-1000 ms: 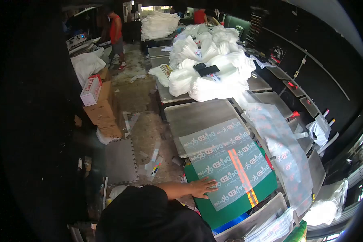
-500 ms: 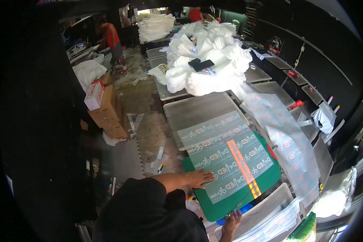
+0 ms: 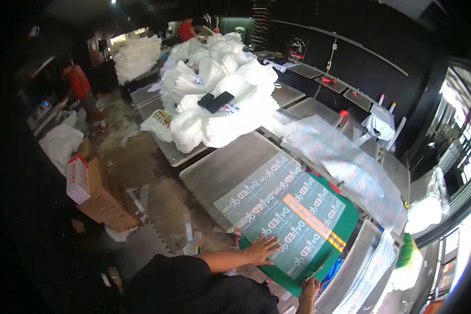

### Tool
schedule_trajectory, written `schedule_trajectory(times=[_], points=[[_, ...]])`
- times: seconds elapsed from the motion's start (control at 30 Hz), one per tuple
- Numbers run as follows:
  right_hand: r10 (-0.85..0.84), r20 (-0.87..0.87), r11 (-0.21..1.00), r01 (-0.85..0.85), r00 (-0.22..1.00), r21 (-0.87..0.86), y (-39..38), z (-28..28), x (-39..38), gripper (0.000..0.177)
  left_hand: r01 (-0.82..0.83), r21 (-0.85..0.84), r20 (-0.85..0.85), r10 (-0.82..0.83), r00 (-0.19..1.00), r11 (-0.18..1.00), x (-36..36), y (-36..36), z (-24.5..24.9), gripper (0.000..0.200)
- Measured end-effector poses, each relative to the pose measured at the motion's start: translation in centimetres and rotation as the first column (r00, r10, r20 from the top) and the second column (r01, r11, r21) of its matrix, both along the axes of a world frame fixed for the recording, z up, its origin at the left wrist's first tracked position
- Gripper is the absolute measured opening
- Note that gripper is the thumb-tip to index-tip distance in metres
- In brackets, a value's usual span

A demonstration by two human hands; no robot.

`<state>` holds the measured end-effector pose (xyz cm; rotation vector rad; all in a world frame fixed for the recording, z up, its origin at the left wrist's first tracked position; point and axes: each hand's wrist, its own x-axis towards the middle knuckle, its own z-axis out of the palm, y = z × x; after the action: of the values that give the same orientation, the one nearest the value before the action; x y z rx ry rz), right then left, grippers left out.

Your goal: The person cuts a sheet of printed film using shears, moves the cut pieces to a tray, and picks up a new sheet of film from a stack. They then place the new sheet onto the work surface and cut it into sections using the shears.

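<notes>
A clear plastic sheet with white lettering (image 3: 261, 214) lies over a green board (image 3: 343, 222) and a grey panel beyond it. My left hand (image 3: 263, 250) is flat on the sheet's near left part, fingers spread. An orange strip with yellow stripes at its near end (image 3: 311, 220) runs lengthwise across the sheet. My right hand (image 3: 310, 288) is closed at the board's near edge. From it sticks out a thin metal tool (image 3: 317, 271), too small to tell its kind. Something blue (image 3: 331, 275) shows beside the board, close to this hand.
Piled white plastic bags (image 3: 220, 89) with a black phone (image 3: 220, 102) on top stand further along the table. Another printed sheet (image 3: 345, 149) hangs along the right. Printed sheets (image 3: 369, 275) lie on the near right panel. Cardboard boxes (image 3: 107, 193) and two people in red are to the left and back.
The view has swung to the right and tilted. My left hand stays on the sheet, its fingers more spread. My right hand remains by the board's near edge, now closed more tightly.
</notes>
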<state>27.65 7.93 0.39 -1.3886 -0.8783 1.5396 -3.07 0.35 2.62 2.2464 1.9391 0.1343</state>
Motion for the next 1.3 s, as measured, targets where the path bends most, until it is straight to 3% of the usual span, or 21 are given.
schedule_trajectory(times=[0.1,0.17,0.2,0.3,0.33,0.43,0.5,0.57,0.6,0.63,0.67,0.8,0.83,0.9,0.93,1.0,1.1,1.13,1.23,1.27,1.3], points=[[0.011,0.039,1.0,-0.01,0.999,-0.022,-1.2,1.4,-0.1,0.024,-0.006,0.049,0.073,0.002,0.997,0.999,0.0,-1.2,-0.8,0.081],[0.28,0.078,0.959,-0.282,0.957,0.018,-1.4,2.0,0.2,0.023,0.042,0.15,0.151,-0.065,0.986,0.988,-0.9,-1.3,-0.1,0.079],[0.262,0.082,0.965,-0.264,0.962,0.013,-2.3,2.7,0.0,0.023,0.061,0.146,0.156,-0.084,0.984,0.987,-1.3,-1.1,0.0,0.079],[0.03,-0.405,1.0,-0.031,0.914,0.004,-5.4,6.7,-0.5,0.028,0.119,0.036,0.146,-0.123,0.982,0.992,-1.9,-1.3,-0.3,0.077],[-0.008,-0.18,0.998,0.018,0.984,0.054,-7.2,7.1,-0.5,0.023,0.103,0.095,0.138,-0.116,0.984,0.99,-1.9,-1.4,-0.4,0.076],[-0.011,-0.14,1.0,0.015,0.99,0.027,-11.8,2.3,1.4,0.024,0.109,0.157,0.135,-0.13,0.982,0.982,-1.7,-1.3,-0.5,0.073],[-0.057,-0.186,0.991,0.034,0.981,-0.126,-15.5,1.6,1.8,0.025,0.112,0.19,0.146,-0.141,0.979,0.975,-2.0,-1.1,-0.7,0.071],[0.156,-0.065,0.987,-0.158,0.986,-0.023,-18.0,-0.5,3.3,0.026,0.082,0.171,0.148,-0.108,0.983,0.982,-2.0,-1.2,-0.2,0.067],[-0.036,-0.357,0.975,-0.046,0.934,-0.219,-18.6,0.8,2.5,0.02,0.111,0.098,0.15,-0.125,0.981,0.989,-2.0,-1.0,0.2,0.065],[0.321,0.028,0.944,-0.323,0.947,0.07,-19.7,-2.3,3.8,0.018,0.133,0.027,0.152,-0.135,0.979,0.991,-2.1,-0.8,0.4,0.063],[0.372,0.02,0.925,-0.373,0.928,0.071,-19.4,-2.7,3.7,0.018,0.129,0.049,0.125,-0.134,0.983,0.99,-1.9,-0.8,0.0,0.062],[0.527,0.562,0.757,-0.653,0.638,0.031,-21.0,0.5,4.7,0.025,0.069,0.059,0.164,-0.078,0.983,0.996,-1.3,-1.2,-0.1,0.063],[0.202,-0.028,0.943,-0.203,0.979,-0.266,-21.1,3.4,2.0,0.023,0.047,0.038,0.152,-0.052,0.987,0.998,-1.4,-1.0,-0.4,0.063],[0.435,0.326,0.893,-0.448,0.839,-0.04,-20.4,6.3,0.4,0.022,0.035,0.152,0.202,-0.066,0.977,0.988,-1.2,-1.5,-1.0,0.061],[0.453,0.326,0.886,-0.46,0.83,-0.059,-20.4,6.2,0.5,0.022,0.019,0.137,0.212,-0.048,0.976,0.99,-1.0,-2.0,-1.0,0.061],[0.357,0.27,0.928,-0.307,0.894,-0.21,-19.1,5.9,0.5,0.026,0.01,0.099,0.192,-0.028,0.981,0.995,-1.0,-1.5,-0.3,0.058],[0.353,0.27,0.925,-0.291,0.896,-0.245,-19.3,6.2,-0.1,0.03,-0.007,0.077,0.215,-0.01,0.976,0.997,-1.0,-1.6,0.2,0.059],[0.243,0.174,0.959,-0.209,0.954,-0.192,-19.8,6.6,-0.4,0.033,-0.004,0.069,0.217,-0.011,0.976,0.998,-0.8,-1.6,0.3,0.059],[0.138,0.061,0.976,-0.125,0.989,-0.18,-18.9,3.5,1.1,0.033,0.01,0.031,0.183,-0.015,0.983,0.999,-1.7,-0.8,1.9,0.059],[0.219,0.127,0.975,-0.213,0.968,-0.055,-18.6,3.9,0.9,0.033,0.057,-0.002,0.183,-0.056,0.981,0.998,-2.0,-0.2,1.9,0.059],[0.227,0.127,0.974,-0.221,0.966,-0.059,-18.3,4.1,0.9,0.033,0.107,-0.038,0.191,-0.098,0.977,0.993,-2.0,-0.1,1.7,0.059]])
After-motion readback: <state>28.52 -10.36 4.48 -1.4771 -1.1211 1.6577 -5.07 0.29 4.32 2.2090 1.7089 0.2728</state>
